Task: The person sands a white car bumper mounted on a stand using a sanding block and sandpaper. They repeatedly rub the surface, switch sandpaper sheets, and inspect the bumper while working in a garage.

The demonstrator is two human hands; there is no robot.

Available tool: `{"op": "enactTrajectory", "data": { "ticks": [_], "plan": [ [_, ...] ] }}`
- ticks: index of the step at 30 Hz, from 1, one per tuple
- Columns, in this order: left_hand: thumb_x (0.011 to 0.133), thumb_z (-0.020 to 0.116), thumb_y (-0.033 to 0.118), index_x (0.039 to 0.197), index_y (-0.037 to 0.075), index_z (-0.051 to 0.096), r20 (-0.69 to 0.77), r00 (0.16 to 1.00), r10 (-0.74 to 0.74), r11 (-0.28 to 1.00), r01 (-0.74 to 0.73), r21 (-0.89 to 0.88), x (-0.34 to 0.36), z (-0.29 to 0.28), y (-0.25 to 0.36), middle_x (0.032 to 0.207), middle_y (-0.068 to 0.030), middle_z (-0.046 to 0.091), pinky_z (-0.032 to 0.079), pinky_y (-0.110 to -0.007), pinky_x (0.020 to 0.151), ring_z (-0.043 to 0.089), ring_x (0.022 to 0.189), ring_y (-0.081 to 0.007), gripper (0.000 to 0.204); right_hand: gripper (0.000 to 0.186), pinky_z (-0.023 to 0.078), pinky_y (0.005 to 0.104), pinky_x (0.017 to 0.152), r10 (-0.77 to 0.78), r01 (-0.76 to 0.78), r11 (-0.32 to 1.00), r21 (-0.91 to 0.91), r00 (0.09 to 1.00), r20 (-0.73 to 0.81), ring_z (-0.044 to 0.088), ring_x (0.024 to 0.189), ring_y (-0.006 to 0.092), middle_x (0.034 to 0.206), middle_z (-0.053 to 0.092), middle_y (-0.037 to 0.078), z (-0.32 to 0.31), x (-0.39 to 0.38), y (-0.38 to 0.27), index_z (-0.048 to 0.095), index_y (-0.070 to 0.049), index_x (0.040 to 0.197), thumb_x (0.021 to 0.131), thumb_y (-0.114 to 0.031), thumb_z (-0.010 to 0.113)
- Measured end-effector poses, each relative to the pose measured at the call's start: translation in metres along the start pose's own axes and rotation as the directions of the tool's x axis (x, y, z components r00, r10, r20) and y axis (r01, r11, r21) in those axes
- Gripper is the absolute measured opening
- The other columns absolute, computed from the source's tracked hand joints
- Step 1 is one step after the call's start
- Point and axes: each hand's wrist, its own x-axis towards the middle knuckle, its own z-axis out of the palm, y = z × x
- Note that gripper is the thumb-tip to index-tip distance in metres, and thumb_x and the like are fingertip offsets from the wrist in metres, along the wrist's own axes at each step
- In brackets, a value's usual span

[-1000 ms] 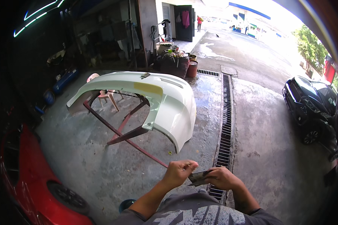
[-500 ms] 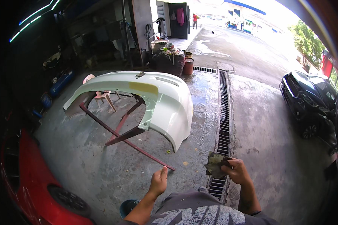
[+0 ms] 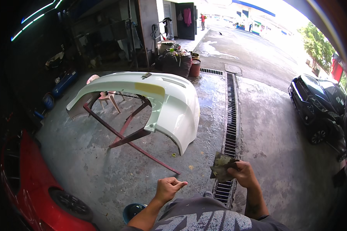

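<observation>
A second ago both hands were close together at the thin dark sheets [image 3: 221,163]; now they are apart. The right hand [image 3: 243,174] pinches the sheets over the floor drain [image 3: 229,127]. The left hand [image 3: 167,190] is curled, thumb on finger; whether it has something tiny, one cannot tell. So the right hand alone seems to carry the sheets, near but not touching the white bumper [image 3: 177,111] on its red stand [image 3: 154,157].

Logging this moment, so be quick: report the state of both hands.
Left hand: closed, fingers curled; whether anything is pinched cannot be told.
Right hand: closed, holding thin, dark, stained sheet material.
</observation>
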Motion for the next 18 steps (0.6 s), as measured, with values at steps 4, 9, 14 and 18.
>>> {"op": "enactTrajectory", "data": {
  "ticks": [4, 9, 14, 18],
  "plan": [
    [0.105, 0.079, 0.041, 0.059, 0.003, 0.055, -0.074, 0.994, -0.084, 0.979, 0.069, -0.194, 0.003, 0.004, -0.016, 0.058, 0.001, 0.059, 0.045, -0.029, 0.059, 0.054, 0.06, -0.0071, 0.064, 0.021, 0.063, 0.0357, 0.086, 0.077, -0.063, 0.917, 0.394, 0.997, -0.02, 0.075, 0.094, 0.0178, 0.107, 0.078, 0.01, -0.001, -0.001, 0.016, 0.075, 0.006, 0.119, 0.106, -0.01, 0.073],
    [0.108, 0.074, 0.035, 0.114, 0.006, 0.065, -0.045, 0.983, 0.179, 0.975, -0.184, -0.129, 0.014, 0.025, -0.051, 0.108, -0.0127, 0.07, 0.053, -0.033, 0.079, 0.068, 0.09, -0.0148, 0.031, 0.033, 0.061, 0.0471, 0.103, 0.159, 0.012, 0.572, 0.82, 0.979, -0.126, 0.076, 0.115, 0.0265, 0.13, 0.075, 0.015, 0.028, -0.001, 0.021, 0.066, 0.0, 0.139, 0.11, -0.017, 0.068],
    [0.108, 0.074, 0.027, 0.158, 0.006, 0.041, 0.366, 0.922, 0.128, 0.746, 0.153, -0.648, 0.005, 0.032, 0.013, 0.153, -0.0214, 0.056, 0.055, -0.039, 0.107, 0.067, 0.128, -0.0251, 0.063, 0.034, 0.052, 0.0532, 0.116, 0.174, -0.01, 0.312, 0.95, 0.984, -0.047, 0.068, 0.131, 0.0291, 0.141, 0.071, 0.012, 0.07, 0.001, 0.008, 0.062, -0.004, 0.144, 0.113, -0.017, 0.064],
    [0.109, 0.072, 0.02, 0.154, 0.0, 0.052, 0.296, 0.948, 0.119, 0.649, 0.151, -0.746, 0.013, 0.066, 0.032, 0.134, -0.0181, 0.07, 0.06, -0.039, 0.102, 0.074, 0.117, -0.0227, 0.053, 0.033, 0.053, 0.0509, 0.114, 0.159, 0.031, 0.346, 0.938, 0.983, -0.092, 0.069, 0.129, 0.0275, 0.142, 0.071, 0.011, 0.098, 0.01, 0.012, 0.062, -0.005, 0.144, 0.113, -0.017, 0.064]
  ]
}}
